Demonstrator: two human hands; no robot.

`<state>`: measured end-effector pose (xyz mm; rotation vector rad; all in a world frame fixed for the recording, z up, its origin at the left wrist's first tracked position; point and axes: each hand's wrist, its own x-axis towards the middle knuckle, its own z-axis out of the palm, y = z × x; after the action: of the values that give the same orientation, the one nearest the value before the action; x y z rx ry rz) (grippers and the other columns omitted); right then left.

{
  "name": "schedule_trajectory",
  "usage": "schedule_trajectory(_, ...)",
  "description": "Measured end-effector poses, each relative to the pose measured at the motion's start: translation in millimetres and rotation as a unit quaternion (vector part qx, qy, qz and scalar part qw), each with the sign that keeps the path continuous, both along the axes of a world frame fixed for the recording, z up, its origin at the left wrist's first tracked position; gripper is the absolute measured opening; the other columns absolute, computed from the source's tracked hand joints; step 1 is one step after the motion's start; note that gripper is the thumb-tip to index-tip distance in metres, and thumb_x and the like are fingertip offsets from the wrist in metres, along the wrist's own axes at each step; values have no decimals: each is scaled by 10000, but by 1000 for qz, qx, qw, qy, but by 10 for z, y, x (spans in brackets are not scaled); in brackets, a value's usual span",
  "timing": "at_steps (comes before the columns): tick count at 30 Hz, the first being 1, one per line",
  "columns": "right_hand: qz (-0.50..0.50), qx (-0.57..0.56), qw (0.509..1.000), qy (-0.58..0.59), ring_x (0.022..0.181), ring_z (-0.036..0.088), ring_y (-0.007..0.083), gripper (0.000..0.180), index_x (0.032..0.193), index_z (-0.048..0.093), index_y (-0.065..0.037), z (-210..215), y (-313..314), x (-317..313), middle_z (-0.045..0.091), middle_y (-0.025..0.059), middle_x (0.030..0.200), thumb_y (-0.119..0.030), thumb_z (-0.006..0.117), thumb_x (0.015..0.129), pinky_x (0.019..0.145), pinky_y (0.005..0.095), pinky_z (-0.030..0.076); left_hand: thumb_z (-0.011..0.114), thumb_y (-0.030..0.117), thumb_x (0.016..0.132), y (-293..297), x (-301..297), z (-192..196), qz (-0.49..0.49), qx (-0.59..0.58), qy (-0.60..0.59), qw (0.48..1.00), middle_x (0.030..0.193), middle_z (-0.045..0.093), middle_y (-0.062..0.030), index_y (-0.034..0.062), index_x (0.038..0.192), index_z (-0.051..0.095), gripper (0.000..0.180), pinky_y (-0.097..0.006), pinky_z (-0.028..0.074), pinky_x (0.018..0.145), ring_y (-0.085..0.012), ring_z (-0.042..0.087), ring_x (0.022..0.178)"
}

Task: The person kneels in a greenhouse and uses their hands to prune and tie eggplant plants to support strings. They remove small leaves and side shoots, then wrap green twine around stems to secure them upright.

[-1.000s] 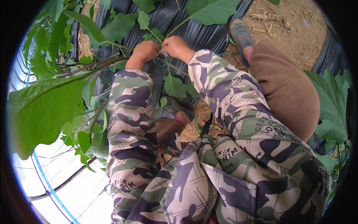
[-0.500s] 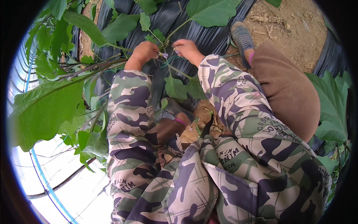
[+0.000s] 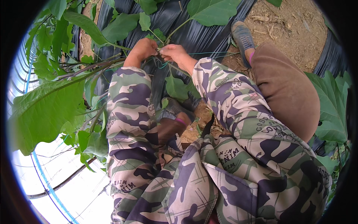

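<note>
My left hand [image 3: 143,50] and my right hand [image 3: 176,54] meet at the stem [image 3: 167,40] of a broad-leaved green plant. Fingers of both hands are pinched together, their tips nearly touching. Whatever lies between them is too small and covered to make out. Thin green twine [image 3: 162,64] loops just below the fingertips, and a strand of it runs off to the right past my right wrist. A green leaf [image 3: 176,87] hangs under my hands, and a small toothed leaf [image 3: 159,34] sits just above them.
Black plastic mulch [image 3: 203,41] covers the bed beneath the plant. Large leaves [image 3: 50,112] and stems crowd the left, before a pale film wall [image 3: 56,175] with a blue strip. My shoe [image 3: 243,36] rests by bare soil [image 3: 287,35]; more leaves [image 3: 328,106] stand at right.
My right hand has moved left to meet the left hand, which has barely shifted. The small purple flower bits seen at my fingers are now hidden. The twine strand at right shows more clearly.
</note>
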<state>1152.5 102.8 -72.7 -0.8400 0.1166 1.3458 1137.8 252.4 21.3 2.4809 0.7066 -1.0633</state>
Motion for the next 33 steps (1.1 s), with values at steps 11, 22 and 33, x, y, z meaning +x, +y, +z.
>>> schedule_trajectory(11, -50, -2, 996, 70, 615, 572, 123, 154, 897, 621, 21, -63, 31, -75, 622, 70, 746, -69, 633, 773, 557, 231, 457, 727, 102, 554, 26, 3, -56, 14, -30, 6, 999, 689, 625, -91, 43, 779, 647, 246, -315, 454, 630, -221, 589, 658)
schedule_trajectory(22, -64, -110, 988, 82, 699, 582, 123, 190, 954, 607, -74, -360, -259, 145, 621, 21, 801, -187, 635, 804, 646, 259, 448, 688, 103, 600, 20, 46, -72, -101, -24, 23, 994, 678, 613, -130, 10, 826, 651, 246, -334, 444, 627, -240, 578, 640)
schedule_trajectory(33, -80, -92, 987, 105, 711, 582, 159, 199, 968, 596, -60, -342, -352, 329, 628, 49, 815, -173, 622, 807, 662, 327, 456, 660, 104, 638, 44, 17, -96, -109, -20, 37, 993, 669, 603, -147, 11, 818, 652, 202, -362, 443, 625, -265, 577, 630)
